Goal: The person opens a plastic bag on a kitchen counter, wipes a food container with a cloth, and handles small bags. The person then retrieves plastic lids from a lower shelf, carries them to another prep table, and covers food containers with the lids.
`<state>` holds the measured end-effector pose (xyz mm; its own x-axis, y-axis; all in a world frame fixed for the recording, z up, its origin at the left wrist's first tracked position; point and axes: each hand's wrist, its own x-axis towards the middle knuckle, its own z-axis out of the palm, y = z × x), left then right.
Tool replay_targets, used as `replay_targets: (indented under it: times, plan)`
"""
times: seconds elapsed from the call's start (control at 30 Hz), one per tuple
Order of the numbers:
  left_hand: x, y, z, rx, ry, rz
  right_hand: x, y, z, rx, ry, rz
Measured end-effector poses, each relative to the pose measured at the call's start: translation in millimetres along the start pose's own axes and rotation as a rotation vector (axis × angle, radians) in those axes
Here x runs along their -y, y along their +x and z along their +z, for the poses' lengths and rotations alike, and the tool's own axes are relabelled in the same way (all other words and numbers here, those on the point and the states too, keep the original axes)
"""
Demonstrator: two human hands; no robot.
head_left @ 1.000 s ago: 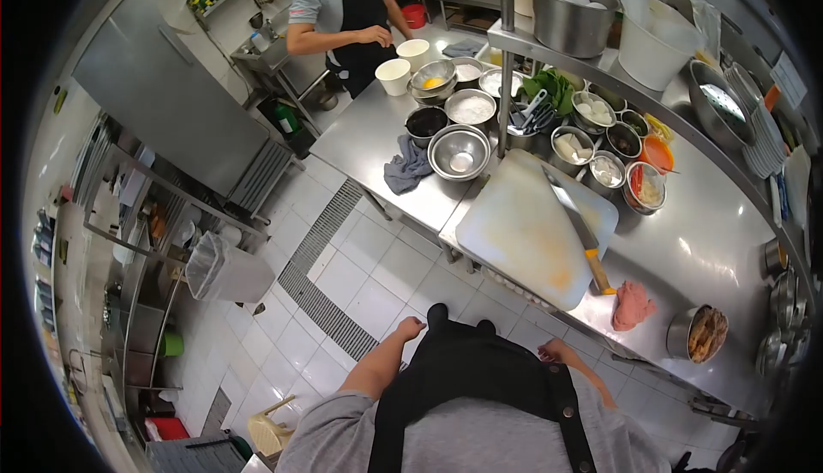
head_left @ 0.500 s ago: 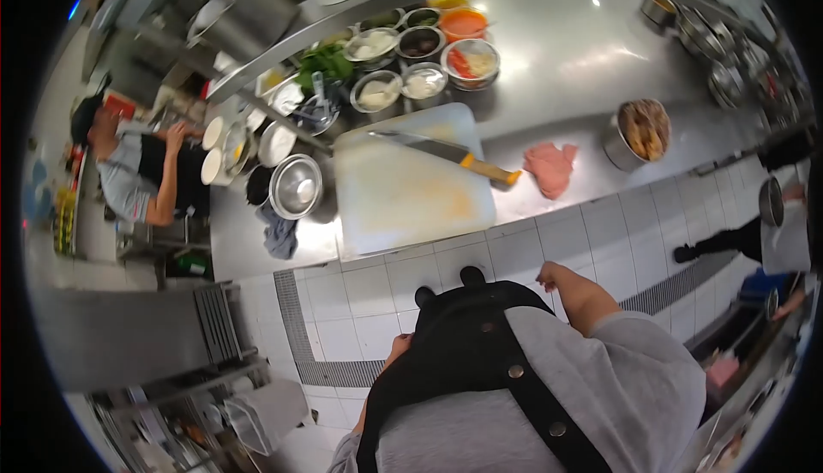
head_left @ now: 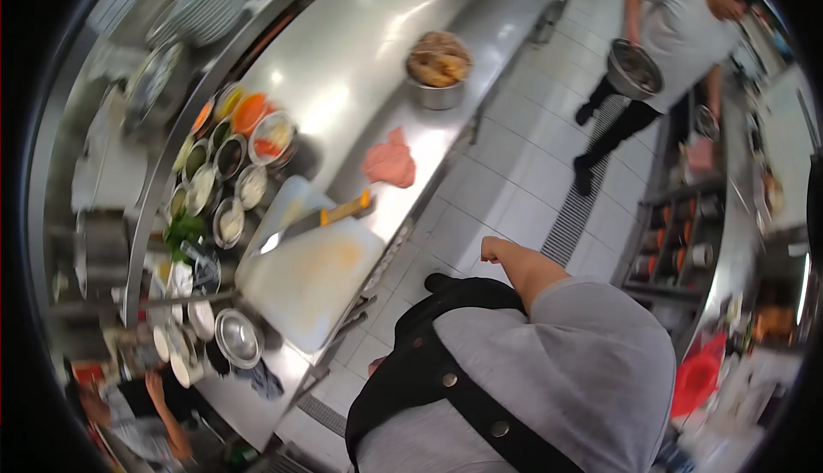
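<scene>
My right hand [head_left: 491, 250] hangs over the floor to the right of the counter, fingers curled in, with nothing visible in them. Only a bit of my left hand [head_left: 375, 365] shows at the edge of my black apron; its fingers are hidden. Neither hand touches the counter. Nearest to them on it is a white cutting board [head_left: 321, 276]. Across the board lies a knife [head_left: 343, 209] with a yellow and dark handle. Beyond it sits a crumpled pink cloth [head_left: 390, 162], then a metal pot [head_left: 437, 97] filled with brown food.
Metal containers of ingredients [head_left: 230, 156] cluster behind the board. An empty steel bowl [head_left: 238, 338] and grey cloth [head_left: 260, 380] lie at the near left. One co-worker [head_left: 686, 36] walks the right aisle carrying a metal bowl [head_left: 634, 70]; another person [head_left: 141, 413] stands lower left.
My view has swung to the right, so the counter now runs diagonally. The co-worker with the bowl shows much more fully. The knife stays on the board, and my hands remain low beside me.
</scene>
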<state>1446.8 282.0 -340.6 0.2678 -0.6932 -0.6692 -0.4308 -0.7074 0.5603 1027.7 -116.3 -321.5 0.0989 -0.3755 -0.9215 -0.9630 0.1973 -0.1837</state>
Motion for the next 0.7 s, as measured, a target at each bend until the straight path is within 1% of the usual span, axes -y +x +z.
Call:
replay_targets:
  times: [0.03,0.1,0.13,0.17,0.23,0.27,0.33,0.47,0.53,0.6,0.63,0.67,0.7]
  plan:
    - [6.3,13.1,-12.2,0.028,0.079,0.076,-17.4,-3.5,6.1,-0.01,-0.006,0.02]
    - [11.8,40.7,-37.7,0.064,0.411,0.343,-45.1,-20.9,17.0,-0.042,-0.084,0.077]
    - [12.3,52.5,-50.3,0.019,0.726,0.578,-53.1,-28.0,23.4,-0.056,-0.134,0.096]
    - [14.0,58.4,-57.1,0.013,0.32,0.35,-59.2,-35.2,31.0,-0.006,-0.15,0.091]
    - [-12.5,60.0,-70.6,0.016,-0.474,-0.128,-78.0,-41.0,53.8,0.095,-0.178,0.083]
    - [-16.2,63.6,-77.4,0.032,-0.501,-0.163,-86.3,-39.7,69.9,0.155,-0.088,0.113]
    - [-20.4,67.0,-88.1,0.072,-0.433,-0.177,-88.6,-51.4,105.9,0.154,0.002,0.186]
    - [-15.8,72.9,-101.5,0.189,-0.11,-0.122,-69.7,-87.7,172.7,0.193,0.27,0.257]
    - [-15.5,78.8,-103.5,0.248,0.006,-0.097,-59.0,-87.7,199.2,0.134,0.278,0.152]
    - [-15.5,85.2,-106.7,0.307,0.099,-0.079,-38.7,-104.6,208.7,0.074,0.332,0.166]
    - [-15.6,89.2,-106.2,0.336,0.134,-0.071,-16.1,-146.1,195.7,0.029,0.364,0.252]
    - [-18.3,93.2,-104.8,0.364,0.171,-0.062,-15.4,-139.2,204.3,0.007,0.315,0.168]
    - [-20.9,96.5,-103.3,0.391,0.202,-0.054,-7.1,-158.8,202.0,-0.021,0.339,0.174]
